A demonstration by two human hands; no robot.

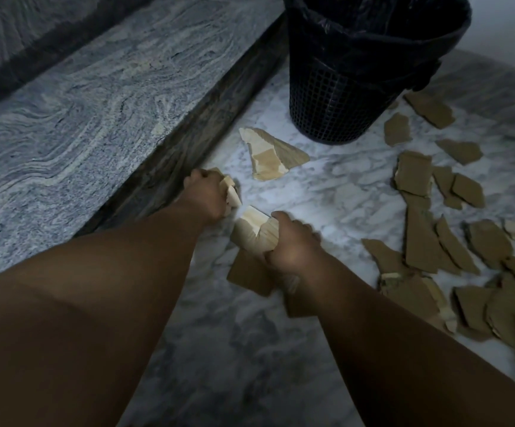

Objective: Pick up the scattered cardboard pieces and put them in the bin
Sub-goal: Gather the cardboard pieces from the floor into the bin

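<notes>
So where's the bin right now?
The black bin stands at the top of the head view, right of centre, on the marble floor beside the grey stone step, with a pale cardboard piece near its base.

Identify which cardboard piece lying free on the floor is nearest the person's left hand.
The pale triangular piece lying alone between the left hand and the bin; the other free pieces are browner and spread off right.

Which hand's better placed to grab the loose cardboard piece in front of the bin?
Left, probably: the left hand sits nearer that cardboard piece and grips fewer scraps; the right hand holds a bulkier bundle.
</notes>
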